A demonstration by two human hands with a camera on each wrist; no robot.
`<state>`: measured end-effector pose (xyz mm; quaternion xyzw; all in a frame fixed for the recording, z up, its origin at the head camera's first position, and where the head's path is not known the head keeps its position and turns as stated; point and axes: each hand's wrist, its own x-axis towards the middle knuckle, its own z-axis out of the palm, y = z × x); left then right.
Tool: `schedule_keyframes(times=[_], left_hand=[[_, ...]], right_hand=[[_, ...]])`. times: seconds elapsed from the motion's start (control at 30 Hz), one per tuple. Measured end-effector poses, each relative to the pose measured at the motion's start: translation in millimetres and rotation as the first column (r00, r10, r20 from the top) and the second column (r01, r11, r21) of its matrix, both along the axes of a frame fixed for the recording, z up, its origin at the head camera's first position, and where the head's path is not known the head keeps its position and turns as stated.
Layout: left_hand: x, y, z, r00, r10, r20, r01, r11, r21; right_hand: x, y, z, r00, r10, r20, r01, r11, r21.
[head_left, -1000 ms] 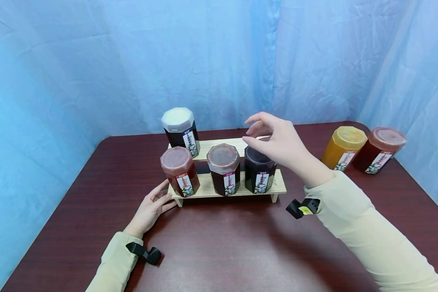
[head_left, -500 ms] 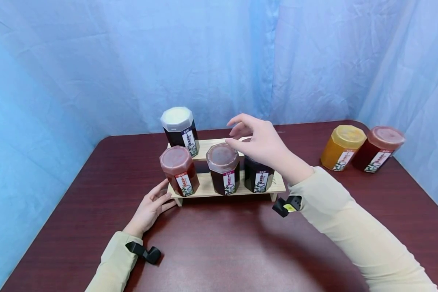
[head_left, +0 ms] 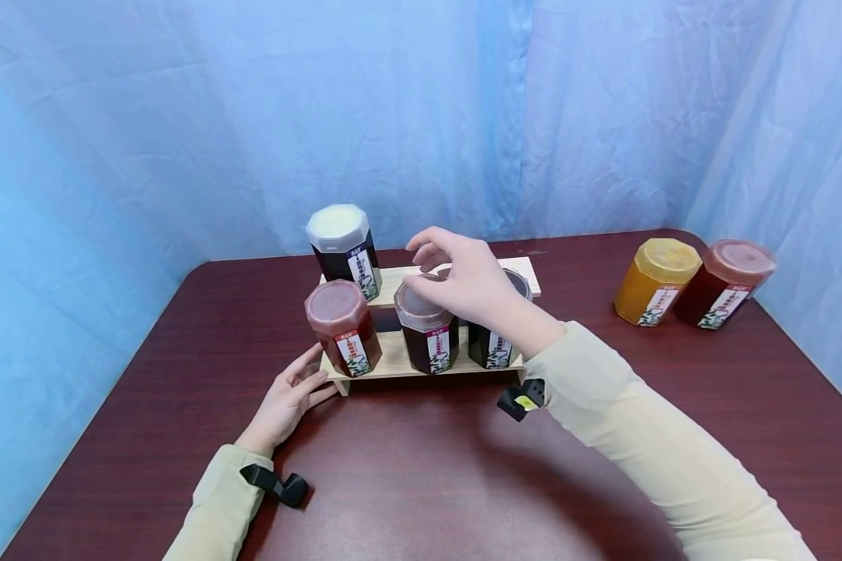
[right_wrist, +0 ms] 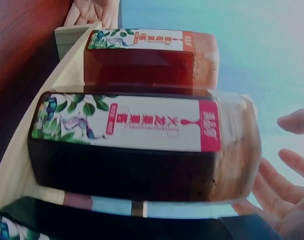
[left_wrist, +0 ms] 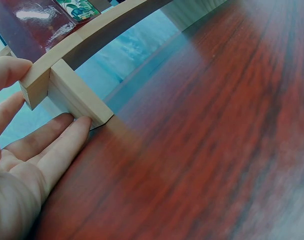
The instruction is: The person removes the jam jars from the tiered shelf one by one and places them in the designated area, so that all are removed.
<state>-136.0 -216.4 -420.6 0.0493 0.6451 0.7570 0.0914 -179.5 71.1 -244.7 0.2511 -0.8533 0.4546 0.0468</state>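
My left hand [head_left: 291, 401] is at the left end of a two-tier wooden rack [head_left: 393, 358], fingers extended. In the left wrist view, its fingertips touch the board end and the rack leg [left_wrist: 79, 95]. My right hand [head_left: 463, 276], fingers spread and slightly curved, hovers over the middle jar of dark fruit jam [head_left: 431, 343]. In the right wrist view, the fingers stand just beyond that jar's lid [right_wrist: 239, 147], holding nothing. To its left on the lower tier stands a red jam jar [head_left: 347, 335]; to its right, a dark jar [head_left: 494, 343] is partly hidden by the hand.
Another dark jar with a white lid [head_left: 344, 249] stands at the left of the upper tier. Beyond the right arm, a yellow jar [head_left: 656, 284] and a second red jar [head_left: 726, 284] stand together on the dark table. Blue curtains [head_left: 421, 117] hang behind.
My right hand has moved left and slightly down, from over the right jar on the lower tier to over the middle one. The left hand has stayed put.
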Motion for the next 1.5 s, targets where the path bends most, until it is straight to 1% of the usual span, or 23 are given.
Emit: schedule_keyframes(times=[0.23, 0.5, 0.83, 0.97, 1.13, 1.33, 1.5], left_hand=[[-0.2, 0.6, 0.5, 1.0, 0.001, 0.002, -0.001, 1.0, -0.006], [-0.3, -0.6, -0.8, 1.0, -0.005, -0.004, 0.005, 1.0, -0.004], [1.2, -1.9, -0.3, 1.0, -0.005, -0.01, 0.005, 1.0, 0.004], [2.2, -2.2, 0.2, 1.0, -0.001, -0.018, 0.001, 1.0, 0.011], [2.5, -2.0, 0.4, 1.0, -0.004, -0.025, 0.005, 1.0, 0.023], [2.4, -1.7, 0.5, 0.999, -0.011, -0.032, 0.011, 1.0, 0.02], [2.1, -2.3, -0.1, 0.999, -0.018, -0.034, 0.019, 1.0, 0.016]], right_hand=[[-0.6, -10.2, 0.8, 1.0, 0.002, 0.014, -0.002, 1.0, 0.01], [-6.9, -22.6, 2.0, 1.0, -0.006, 0.002, 0.005, 0.997, 0.081], [-18.4, -40.4, 1.4, 0.994, -0.053, 0.093, 0.05, 0.998, 0.037], [-23.7, -47.4, 2.6, 0.99, -0.063, 0.123, 0.058, 0.997, 0.047], [-27.0, -56.9, 4.1, 0.986, -0.055, 0.155, 0.046, 0.997, 0.062], [-29.9, -66.5, 4.1, 0.985, -0.05, 0.163, 0.035, 0.995, 0.095], [-32.4, -72.3, 3.0, 0.985, -0.06, 0.164, 0.044, 0.994, 0.1]])
